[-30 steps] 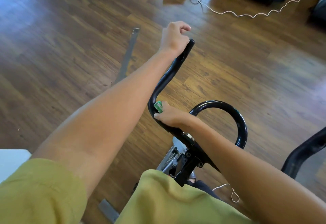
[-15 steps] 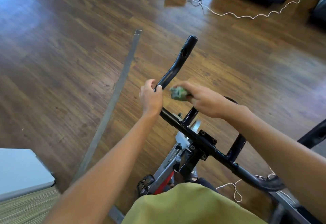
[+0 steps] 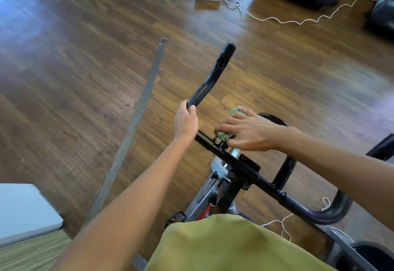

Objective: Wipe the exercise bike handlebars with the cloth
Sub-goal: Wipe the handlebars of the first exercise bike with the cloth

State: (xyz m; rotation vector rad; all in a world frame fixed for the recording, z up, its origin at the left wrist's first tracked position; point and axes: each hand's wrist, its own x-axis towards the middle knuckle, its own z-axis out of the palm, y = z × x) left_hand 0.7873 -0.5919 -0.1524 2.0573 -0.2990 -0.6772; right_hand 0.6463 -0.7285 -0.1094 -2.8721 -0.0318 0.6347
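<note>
Our right hand [image 3: 249, 132] has dropped, pressing the cloth [image 3: 223, 136] onto the handlebars [image 3: 215, 74] at the crossbar, with the fingers spread and the thumb pinching. Our left hand [image 3: 185, 122] still wraps the bend. The lettering on the stem [image 3: 229, 198] is illegible.

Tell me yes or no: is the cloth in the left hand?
No, the right hand holds the green cloth; the left hand grips the handlebar.

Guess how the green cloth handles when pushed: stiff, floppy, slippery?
Probably floppy: the cloth sits bunched under the right hand, poking out at both ends. Likely light, being small enough to hide under one hand. May slide easily on the glossy handlebar.
</note>
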